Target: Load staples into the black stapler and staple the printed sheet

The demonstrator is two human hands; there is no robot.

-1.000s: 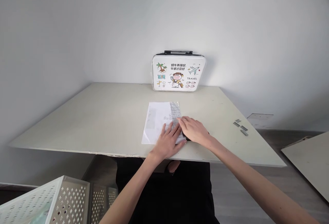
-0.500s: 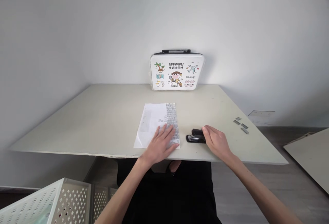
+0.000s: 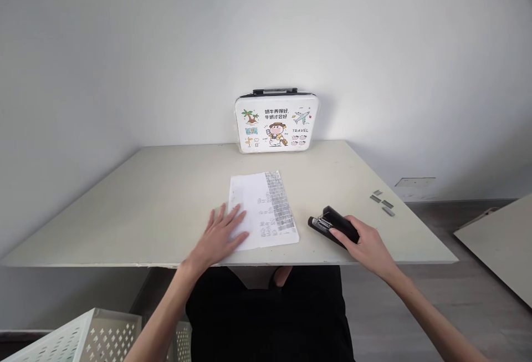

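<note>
Printed paper sheets (image 3: pixel 253 201) lie near the table's front edge, with a band of dense grey print down their right side. My left hand (image 3: pixel 218 234) rests on their left edge, fingers spread and holding nothing. To the right of the paper, my right hand (image 3: pixel 368 243) grips a black stapler (image 3: pixel 334 224). Its thumb lies along the near side and its fingers go behind. The stapler's front end points up and left, towards the paper but apart from it, and its jaw shows a gap.
Several strips of staples (image 3: pixel 383 202) lie near the right edge of the table (image 3: pixel 166 201). A white case (image 3: pixel 276 123) with cartoon prints stands at the back by the wall. A white perforated basket (image 3: pixel 103 334) is below at the lower left, and a pale panel (image 3: pixel 499 240) at the far right.
My left hand has slid left to the paper's edge, and the paper has turned slightly. My right hand has raised and tilted the stapler. The whole view has shifted a little.
</note>
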